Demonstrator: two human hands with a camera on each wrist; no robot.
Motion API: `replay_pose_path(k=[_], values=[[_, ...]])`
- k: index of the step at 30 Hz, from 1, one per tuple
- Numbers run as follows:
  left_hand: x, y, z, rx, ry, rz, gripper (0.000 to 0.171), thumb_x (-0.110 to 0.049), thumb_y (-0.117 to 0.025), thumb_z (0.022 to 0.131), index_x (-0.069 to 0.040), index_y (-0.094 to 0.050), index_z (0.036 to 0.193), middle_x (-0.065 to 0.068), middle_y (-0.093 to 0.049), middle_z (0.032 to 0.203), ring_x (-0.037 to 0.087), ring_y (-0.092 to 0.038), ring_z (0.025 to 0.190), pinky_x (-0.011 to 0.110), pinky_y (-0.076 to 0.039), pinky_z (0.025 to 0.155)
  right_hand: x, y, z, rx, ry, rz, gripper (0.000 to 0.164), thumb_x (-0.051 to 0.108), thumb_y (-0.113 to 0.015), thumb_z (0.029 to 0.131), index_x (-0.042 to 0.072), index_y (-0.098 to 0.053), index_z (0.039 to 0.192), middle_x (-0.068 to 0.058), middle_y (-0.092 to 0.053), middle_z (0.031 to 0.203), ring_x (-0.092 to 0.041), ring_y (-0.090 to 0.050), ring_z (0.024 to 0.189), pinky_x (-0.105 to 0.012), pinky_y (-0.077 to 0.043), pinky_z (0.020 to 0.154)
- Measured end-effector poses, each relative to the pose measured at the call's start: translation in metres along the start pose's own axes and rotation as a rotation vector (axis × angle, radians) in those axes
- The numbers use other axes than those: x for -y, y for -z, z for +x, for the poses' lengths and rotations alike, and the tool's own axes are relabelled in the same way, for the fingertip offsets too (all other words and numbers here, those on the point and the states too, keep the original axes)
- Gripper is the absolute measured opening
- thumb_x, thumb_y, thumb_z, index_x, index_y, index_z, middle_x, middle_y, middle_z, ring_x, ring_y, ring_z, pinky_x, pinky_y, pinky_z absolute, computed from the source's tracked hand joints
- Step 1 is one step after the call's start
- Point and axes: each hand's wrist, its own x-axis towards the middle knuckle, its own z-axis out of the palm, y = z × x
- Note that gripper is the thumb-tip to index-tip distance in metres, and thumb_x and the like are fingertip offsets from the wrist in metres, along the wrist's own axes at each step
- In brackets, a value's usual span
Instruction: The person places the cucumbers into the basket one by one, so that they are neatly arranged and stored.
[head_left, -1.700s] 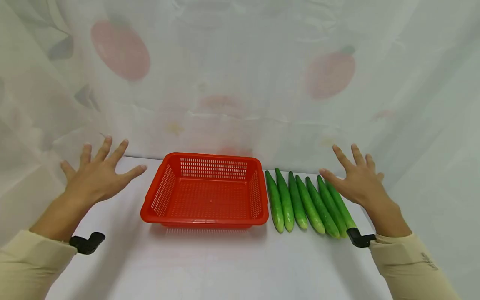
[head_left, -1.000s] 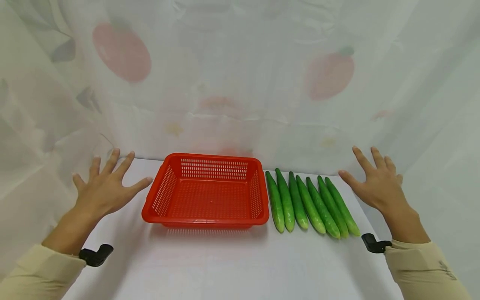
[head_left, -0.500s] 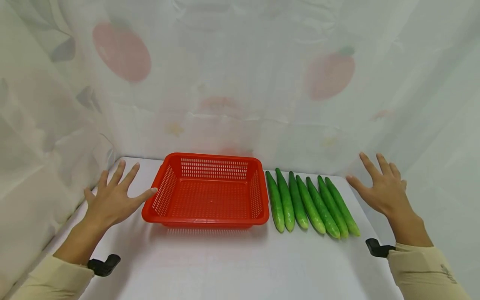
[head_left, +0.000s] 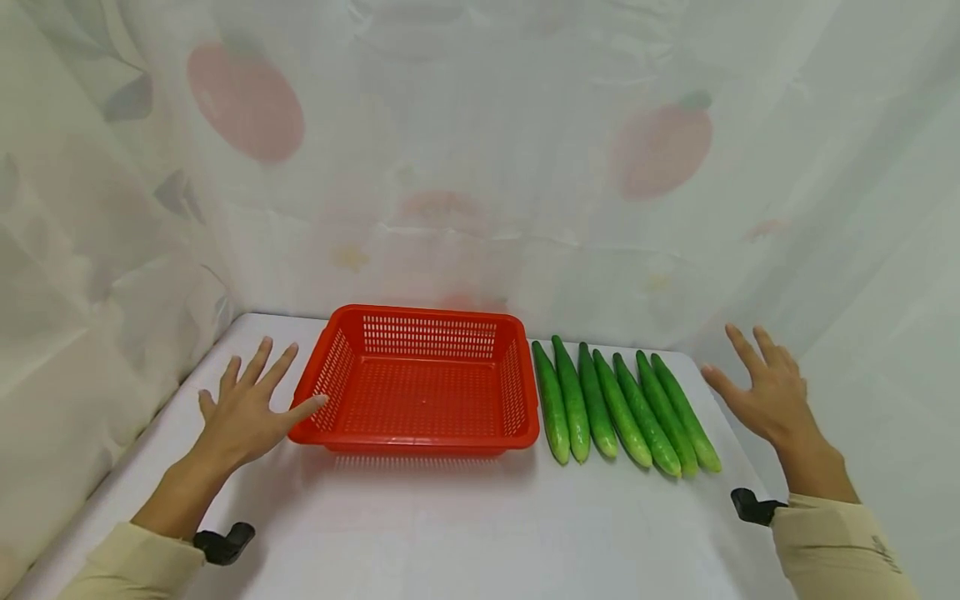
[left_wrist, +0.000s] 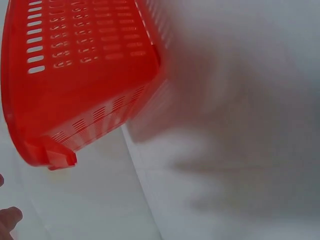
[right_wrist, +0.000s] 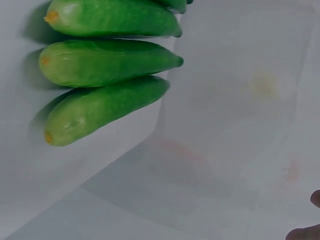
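Observation:
In the head view my left hand (head_left: 247, 415) hovers with fingers spread at the left end of a red plastic basket (head_left: 423, 440), its thumb overlapping the rim in the picture; touch cannot be told. Nothing sits inside the basket. Several green cucumbers (head_left: 618, 408) lie side by side to the basket's right. My right hand (head_left: 767, 396), also spread and holding nothing, is in the air to the right of the cucumbers. The left wrist view has the basket's slotted side (left_wrist: 80, 90) and a fingertip (left_wrist: 10, 217). Cucumbers (right_wrist: 110, 62) fill the upper left of the right wrist view.
A white table (head_left: 480, 533) carries everything. Behind it hangs a pale curtain (head_left: 465, 167) with faded fruit prints, and similar sheeting (head_left: 90, 292) closes off both sides. Each wrist wears a black strap mount, such as the left one (head_left: 225, 544).
My left hand has moved right and down toward the basket's left end. My right hand has shifted right, away from over the cucumbers, and lower. Basket and cucumbers stay in place.

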Motion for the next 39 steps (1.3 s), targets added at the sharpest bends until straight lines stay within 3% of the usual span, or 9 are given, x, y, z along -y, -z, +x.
replay_pose_path(k=[7,21,30,39], values=[[0.003,-0.013,-0.002,0.019,-0.020,-0.023,0.090,-0.066,-0.057,0.084,-0.024,-0.021,0.155,0.017,-0.004,0.159,0.057,-0.003,0.135,0.085,-0.001,0.084,-0.015,-0.015,-0.002,0.001,0.007,0.044,0.074,0.041,-0.056,0.095,0.024,-0.018,0.156,-0.025,-0.010,0.156,-0.058,-0.005,0.135,-0.083,-0.002,0.089],[0.009,-0.032,-0.008,0.047,-0.052,-0.083,0.087,-0.063,-0.060,0.084,-0.023,-0.027,0.154,0.014,-0.007,0.160,0.056,-0.008,0.135,0.083,-0.005,0.088,-0.037,-0.039,-0.010,0.033,-0.007,0.118,0.071,0.036,-0.056,0.096,0.016,-0.021,0.155,-0.030,-0.014,0.153,-0.063,-0.011,0.131,-0.080,-0.012,0.090],[0.017,-0.044,-0.010,0.089,-0.046,-0.192,0.084,-0.058,-0.065,0.084,-0.019,-0.033,0.152,0.010,-0.008,0.160,0.049,-0.013,0.137,0.077,-0.026,0.089,-0.049,-0.054,-0.017,0.064,-0.015,0.166,0.071,0.034,-0.055,0.096,0.014,-0.020,0.155,-0.033,-0.016,0.151,-0.064,-0.013,0.129,-0.080,-0.013,0.090],[0.017,-0.050,-0.010,0.093,-0.026,-0.248,0.083,-0.057,-0.063,0.086,-0.013,-0.035,0.151,0.009,-0.007,0.160,0.046,-0.017,0.137,0.071,-0.036,0.089,-0.055,-0.064,-0.021,0.092,-0.043,0.178,0.070,0.035,-0.053,0.098,0.013,-0.019,0.155,-0.033,-0.015,0.151,-0.063,-0.012,0.130,-0.080,-0.012,0.090]])
